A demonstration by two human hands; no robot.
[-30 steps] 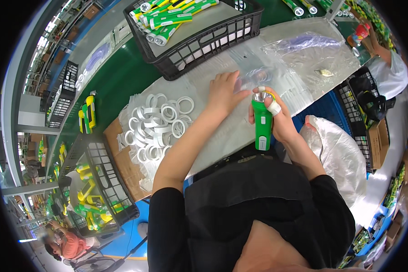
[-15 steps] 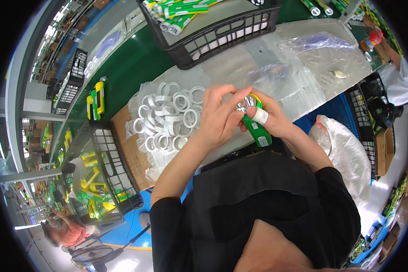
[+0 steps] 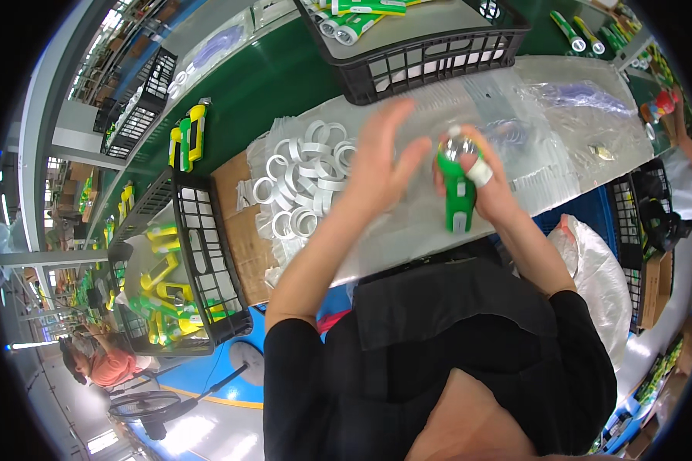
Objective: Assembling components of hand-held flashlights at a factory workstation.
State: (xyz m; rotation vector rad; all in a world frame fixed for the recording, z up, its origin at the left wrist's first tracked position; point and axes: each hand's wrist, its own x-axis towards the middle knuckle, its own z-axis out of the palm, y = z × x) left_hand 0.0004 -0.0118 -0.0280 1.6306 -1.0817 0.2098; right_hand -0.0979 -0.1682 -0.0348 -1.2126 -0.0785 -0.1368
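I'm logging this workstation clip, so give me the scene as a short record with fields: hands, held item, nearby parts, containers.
left hand: left hand open, fingers spread, holding nothing, just left of the torch head
right hand: right hand gripping green plastic torch upright, its clear lens end up
nearby parts: pile of white plastic rings on clear plastic sheet
containers: black plastic crate ahead; black mesh basket of green and yellow torches at left

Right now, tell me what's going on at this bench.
A person in black stands at a workbench. The right hand grips a green flashlight upright, lens end up. The left hand is open, fingers spread, beside it. A pile of white rings lies to the left, below a black crate.
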